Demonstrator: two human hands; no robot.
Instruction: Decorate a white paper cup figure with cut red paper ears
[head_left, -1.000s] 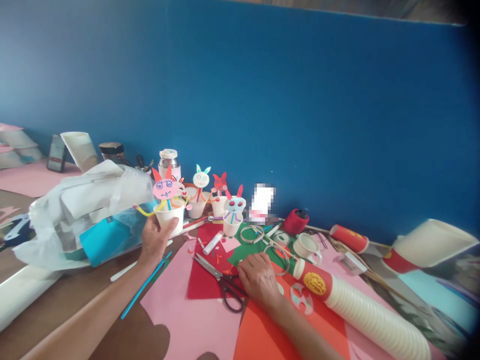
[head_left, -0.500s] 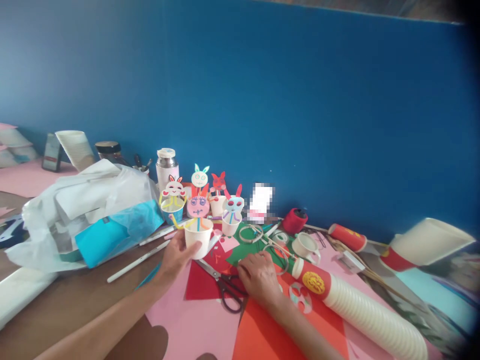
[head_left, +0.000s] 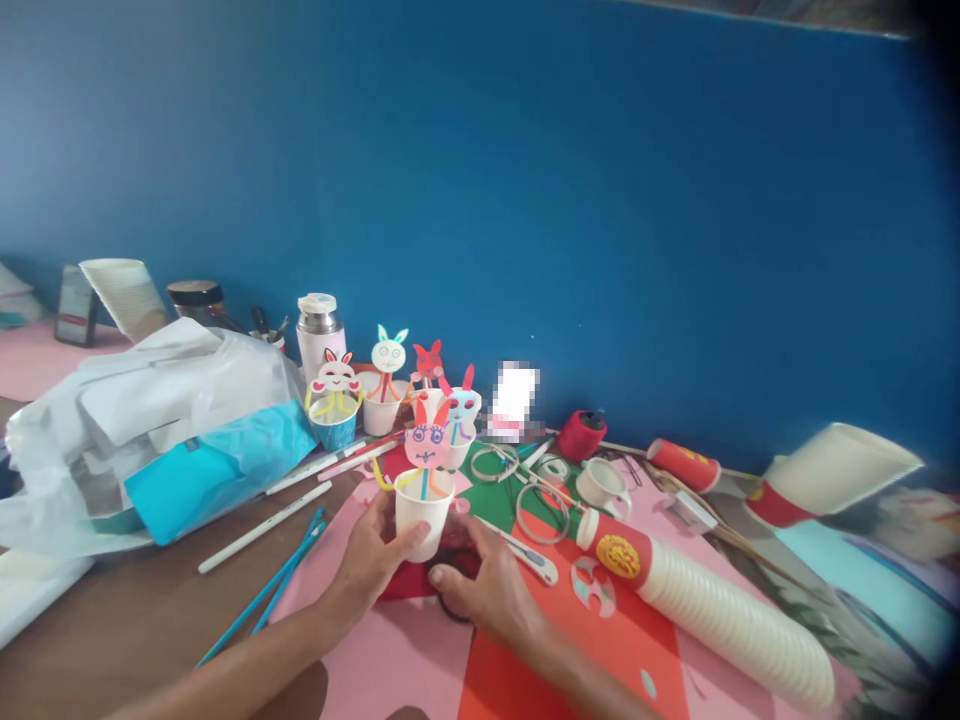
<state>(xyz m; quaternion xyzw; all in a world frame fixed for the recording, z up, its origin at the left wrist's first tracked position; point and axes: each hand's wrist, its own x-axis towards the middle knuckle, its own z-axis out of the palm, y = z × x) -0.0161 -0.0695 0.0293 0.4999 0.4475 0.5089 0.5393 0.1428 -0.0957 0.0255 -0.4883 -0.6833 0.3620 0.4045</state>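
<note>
A white paper cup (head_left: 421, 520) with a pink paper rabbit face (head_left: 427, 445) and bent coloured strips for limbs is in my left hand (head_left: 367, 570), thumb across its front. My right hand (head_left: 491, 585) is close by on the cup's right, thumb and fingers apart. Its fingertips are partly hidden behind the cup, so I cannot tell whether they touch it. Black scissors handles (head_left: 456, 565) show between my right thumb and fingers, mostly covered. Behind stand similar rabbit cups, one with a white face (head_left: 388, 354) and one blue cup (head_left: 335, 425).
A stack of paper cups (head_left: 742, 610) lies at right beside a utility knife (head_left: 534, 562). Tape rings (head_left: 541, 513), a white mug (head_left: 604, 488) and red yarn (head_left: 581, 434) sit behind. A plastic bag (head_left: 217, 370), blue sticks (head_left: 262, 590) and a flask (head_left: 320, 335) are at left.
My left hand has brought the cup right and nearer to me. My right hand has moved from the green paper to beside the cup. The view has shifted slightly right.
</note>
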